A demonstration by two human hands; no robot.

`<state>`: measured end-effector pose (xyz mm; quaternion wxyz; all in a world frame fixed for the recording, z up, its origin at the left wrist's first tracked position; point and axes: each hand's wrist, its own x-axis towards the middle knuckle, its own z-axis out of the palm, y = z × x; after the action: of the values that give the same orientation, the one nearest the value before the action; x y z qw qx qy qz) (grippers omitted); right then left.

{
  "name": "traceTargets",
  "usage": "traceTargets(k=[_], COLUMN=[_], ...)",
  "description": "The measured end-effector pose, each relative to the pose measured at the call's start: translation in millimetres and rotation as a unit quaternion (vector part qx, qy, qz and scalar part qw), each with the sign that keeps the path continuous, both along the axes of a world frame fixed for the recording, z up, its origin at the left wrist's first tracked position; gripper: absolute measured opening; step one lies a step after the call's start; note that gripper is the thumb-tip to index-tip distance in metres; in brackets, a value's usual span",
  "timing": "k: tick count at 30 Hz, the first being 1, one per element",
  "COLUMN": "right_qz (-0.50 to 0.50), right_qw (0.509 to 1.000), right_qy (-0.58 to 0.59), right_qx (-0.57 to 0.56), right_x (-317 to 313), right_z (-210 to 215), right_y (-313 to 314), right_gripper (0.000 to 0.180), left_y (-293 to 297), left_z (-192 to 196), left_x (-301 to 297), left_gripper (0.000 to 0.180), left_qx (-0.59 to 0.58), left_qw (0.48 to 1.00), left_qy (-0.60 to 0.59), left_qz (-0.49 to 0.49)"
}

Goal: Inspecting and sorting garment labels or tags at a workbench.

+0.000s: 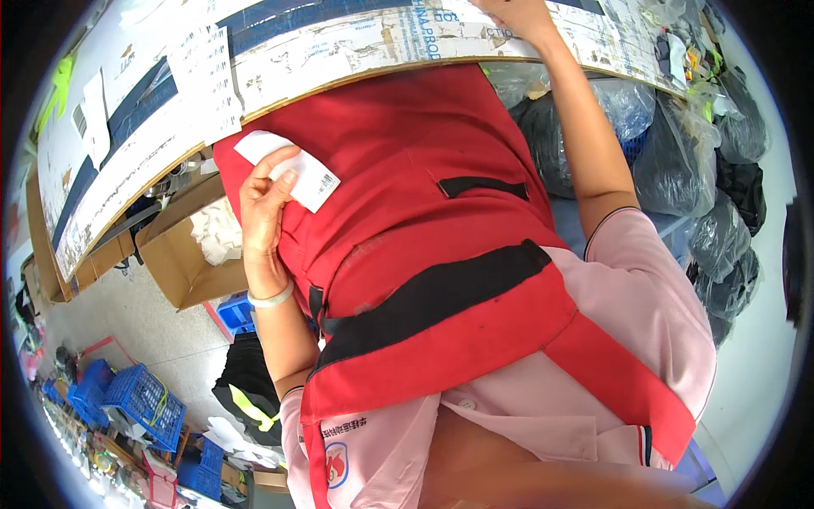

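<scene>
My left hand (266,197) pinches a white paper label (319,180) between thumb and fingers, in front of the red apron (381,144) I wear. Small dark printing, like a barcode, shows near the label's lower corner. At the top edge my right hand (519,15) rests on or just over the white worktable (348,53). The frame cuts off part of that hand, so its fingers and anything in them are mostly hidden. A long strip of white printed labels (206,81) lies on the table at the left and hangs past its front edge.
Below the table's left part stands an open cardboard box (182,263) with white paper scraps (216,233). Blue plastic crates (144,403) sit on the floor at lower left, near a dark pile of cloth (250,382). Stuffed plastic bags (678,161) are heaped at the right.
</scene>
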<state>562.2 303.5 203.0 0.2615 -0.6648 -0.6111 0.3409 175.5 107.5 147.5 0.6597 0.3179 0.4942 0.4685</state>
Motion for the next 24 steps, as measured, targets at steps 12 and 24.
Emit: traceTargets(k=[12,24], right_qz=[0.332,0.319], right_qw=[0.925,0.897], right_qy=[0.152,0.249], right_qx=[-0.103,-0.179], right_x=[-134.8,-174.1], right_z=[-4.6,-30.5], right_y=[-103.3,-122.2], right_gripper=[0.032,0.019], left_y=[-8.7,-9.3], left_z=[0.1,-0.8], left_x=[8.7,14.3], left_gripper=[0.02,0.013], left_qx=[-0.002,0.008], left_qw=[1.0,1.0], left_qy=[0.022,0.007], left_qz=[0.011,-0.007])
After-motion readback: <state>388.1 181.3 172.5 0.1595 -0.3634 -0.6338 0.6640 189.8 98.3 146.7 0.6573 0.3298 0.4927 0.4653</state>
